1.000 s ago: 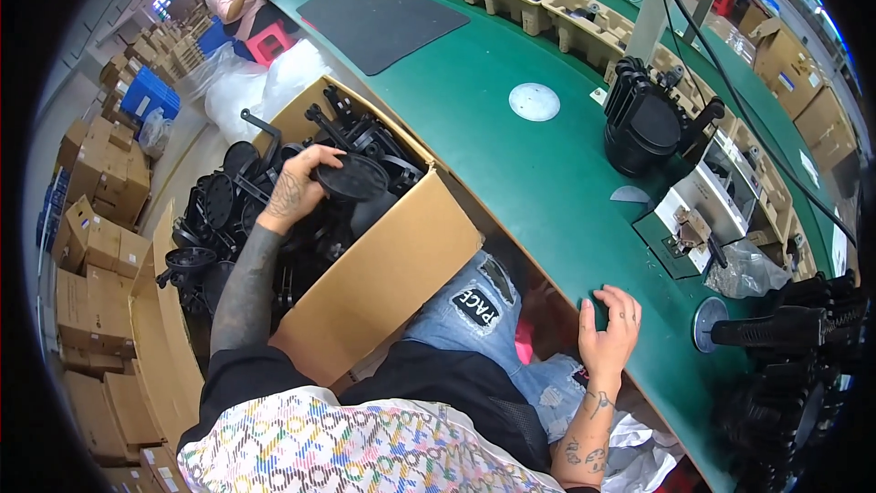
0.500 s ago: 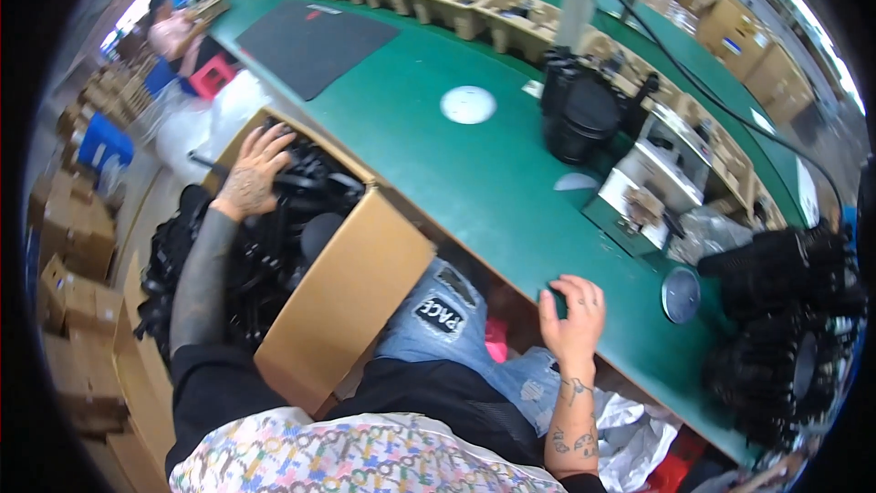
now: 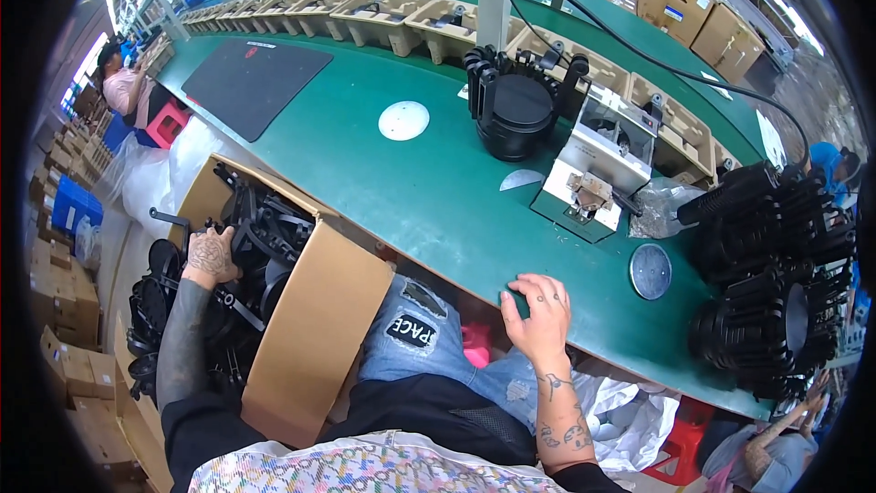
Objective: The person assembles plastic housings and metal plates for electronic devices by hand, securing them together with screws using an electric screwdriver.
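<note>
My left hand [image 3: 212,256] reaches into a tall cardboard box [image 3: 319,329] on the left, its fingers curled down around a black plastic part among a jumbled heap of black parts [image 3: 265,242]. The fingertips are partly hidden there, and the part's exact kind does not show. Some of the pieces are long arms, others are round. My right hand [image 3: 540,315] rests at the front edge of the green table [image 3: 438,219]. It holds nothing, and its fingers are loosely bent and apart.
On the table are a white disc [image 3: 403,120], a stack of round black parts [image 3: 518,110], a metal fixture [image 3: 589,173], a grey disc [image 3: 650,271] and more black stacks [image 3: 757,319]. Tan trays [image 3: 383,18] line the back. A seated person [image 3: 123,82] is at far left, another person [image 3: 776,452] at lower right.
My left hand has drawn back from the box's far corner toward me, its spread fingers now curled into the parts. My right hand stays at the table edge while the view shifts.
</note>
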### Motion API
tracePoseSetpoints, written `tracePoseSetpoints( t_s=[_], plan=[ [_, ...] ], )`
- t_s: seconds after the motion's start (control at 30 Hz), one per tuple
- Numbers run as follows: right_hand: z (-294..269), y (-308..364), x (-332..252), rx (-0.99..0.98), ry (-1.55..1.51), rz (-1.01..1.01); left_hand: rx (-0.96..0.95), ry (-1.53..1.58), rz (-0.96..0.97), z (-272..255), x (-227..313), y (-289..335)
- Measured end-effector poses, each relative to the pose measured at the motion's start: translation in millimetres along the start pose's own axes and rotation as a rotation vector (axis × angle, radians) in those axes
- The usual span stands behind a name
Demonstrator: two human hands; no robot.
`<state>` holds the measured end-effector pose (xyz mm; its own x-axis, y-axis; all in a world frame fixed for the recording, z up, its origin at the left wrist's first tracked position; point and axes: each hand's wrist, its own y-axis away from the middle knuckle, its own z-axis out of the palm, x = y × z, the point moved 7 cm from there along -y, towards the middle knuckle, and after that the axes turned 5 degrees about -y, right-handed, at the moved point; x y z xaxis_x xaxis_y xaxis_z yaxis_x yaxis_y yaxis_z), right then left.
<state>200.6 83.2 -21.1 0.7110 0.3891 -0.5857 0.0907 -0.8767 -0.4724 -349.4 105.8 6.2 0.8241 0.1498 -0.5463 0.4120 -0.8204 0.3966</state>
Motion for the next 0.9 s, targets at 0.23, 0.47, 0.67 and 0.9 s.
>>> tracePoseSetpoints(
  t_s=[0.23,0.47,0.67,0.9],
  plan=[
    [-0.8,1.8,0.2,0.011,0.0,-0.002,0.451,0.09,0.159,-7.4,7.8,17.2],
    [-1.0,2.8,0.7,0.009,-0.026,-0.02,0.543,0.064,0.351,-10.9,2.2,19.8],
    [-1.3,3.0,0.4,0.016,-0.013,-0.009,0.76,-0.105,0.464,-35.0,12.3,41.2],
    [4.6,-0.7,-2.7,-0.012,-0.03,-0.029,0.87,0.012,0.331,-48.0,-50.1,62.9]
  ],
)
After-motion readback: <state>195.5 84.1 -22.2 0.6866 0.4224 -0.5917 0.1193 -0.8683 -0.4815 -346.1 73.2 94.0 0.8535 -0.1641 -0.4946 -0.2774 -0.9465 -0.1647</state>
